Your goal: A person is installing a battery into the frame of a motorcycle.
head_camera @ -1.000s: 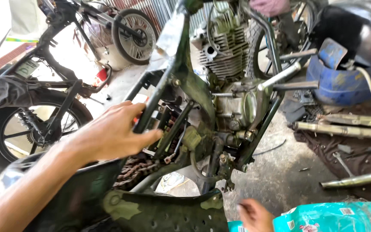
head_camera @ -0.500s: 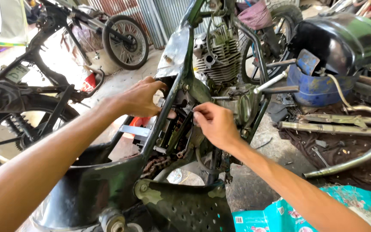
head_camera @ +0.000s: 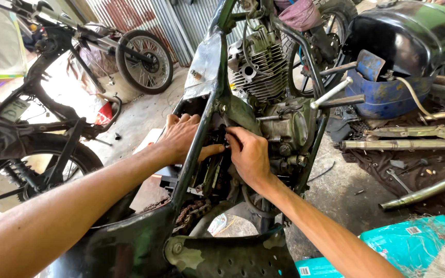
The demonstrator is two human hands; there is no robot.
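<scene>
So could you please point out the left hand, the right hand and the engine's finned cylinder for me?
left hand [head_camera: 181, 135], head view, on the back of the hand.
right hand [head_camera: 249, 153], head view, on the back of the hand.
finned cylinder [head_camera: 266, 69], head view, on the grey cooling fins.

Single head-worn view, looking down and forward along both forearms. Close range: left hand [head_camera: 181, 136] and right hand [head_camera: 248, 154] sit mid-frame against the motorcycle frame [head_camera: 202, 128]. Engine [head_camera: 263, 72] just beyond; second motorcycle [head_camera: 52, 92] farther off, upper left. No second view for overlap.
</scene>
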